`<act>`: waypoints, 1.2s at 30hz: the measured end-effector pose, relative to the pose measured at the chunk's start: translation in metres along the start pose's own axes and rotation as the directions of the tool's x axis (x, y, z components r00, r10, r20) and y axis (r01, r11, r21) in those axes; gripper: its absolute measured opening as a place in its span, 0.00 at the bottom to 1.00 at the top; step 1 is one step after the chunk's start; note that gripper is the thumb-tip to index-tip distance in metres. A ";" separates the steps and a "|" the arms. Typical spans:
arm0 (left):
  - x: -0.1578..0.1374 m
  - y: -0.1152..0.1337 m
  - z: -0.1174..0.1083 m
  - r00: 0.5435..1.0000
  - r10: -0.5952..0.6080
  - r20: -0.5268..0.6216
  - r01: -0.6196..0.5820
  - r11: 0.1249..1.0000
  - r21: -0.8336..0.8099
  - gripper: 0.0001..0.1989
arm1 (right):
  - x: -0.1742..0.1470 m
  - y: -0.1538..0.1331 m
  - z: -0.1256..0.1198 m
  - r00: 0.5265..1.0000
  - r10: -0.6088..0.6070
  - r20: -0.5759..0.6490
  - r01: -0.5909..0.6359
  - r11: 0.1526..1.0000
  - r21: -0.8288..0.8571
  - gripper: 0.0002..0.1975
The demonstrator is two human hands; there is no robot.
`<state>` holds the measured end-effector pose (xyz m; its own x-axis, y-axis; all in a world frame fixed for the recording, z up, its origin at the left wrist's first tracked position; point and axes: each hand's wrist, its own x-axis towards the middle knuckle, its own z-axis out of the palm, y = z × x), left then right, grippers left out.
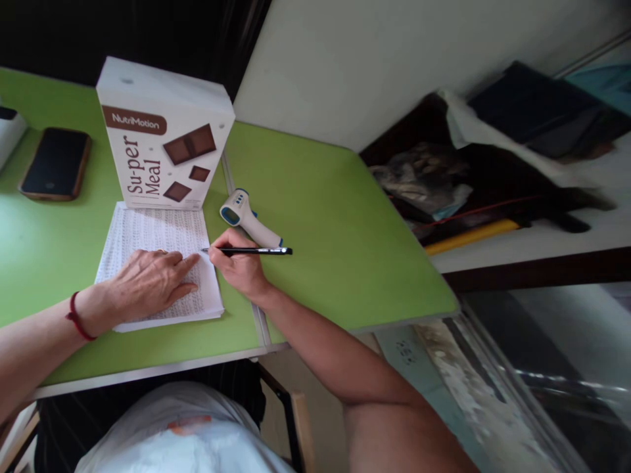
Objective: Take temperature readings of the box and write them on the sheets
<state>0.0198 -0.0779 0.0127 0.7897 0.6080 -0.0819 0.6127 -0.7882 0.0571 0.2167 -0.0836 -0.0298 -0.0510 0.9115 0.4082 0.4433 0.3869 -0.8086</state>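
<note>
Pen, black, lies nearly level in the right hand, fingers closed round the barrel near the writing end, tip touching the right margin of the paper. Left hand rests flat and open on the sheet just left of the grip, forefinger reaching toward the tip; holds nothing, only pins the page. Head view, the only one: to write well here, keep the flat hand pressing so the sheet cannot slide on the green table, and keep strokes short, since the grip sits at the page's edge. Beyond the grip, a white thermometer gun, close; a cereal-type box stands on the sheet's far edge. Phone well left. Print too fine to read; thumb hidden behind the fingers; clutter on the right shelf blurred.
</note>
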 end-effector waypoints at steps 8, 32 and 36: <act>0.000 -0.001 0.001 1.000 0.014 0.001 -0.014 0.999 0.040 0.23 | -0.001 0.000 -0.001 1.000 -0.020 -0.017 0.020 1.000 0.004 0.08; 0.000 -0.002 0.000 1.000 0.015 0.012 -0.015 0.998 0.063 0.23 | -0.001 -0.001 -0.001 0.999 -0.042 -0.035 0.041 0.999 -0.013 0.09; -0.001 -0.002 0.000 1.000 0.004 0.012 -0.004 0.999 0.047 0.23 | -0.001 0.000 -0.001 0.997 -0.039 -0.071 0.040 0.999 0.013 0.09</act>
<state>0.0181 -0.0769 0.0125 0.7916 0.6039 -0.0935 0.6073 -0.7944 0.0103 0.2175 -0.0850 -0.0295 -0.0047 0.8834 0.4686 0.4292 0.4250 -0.7970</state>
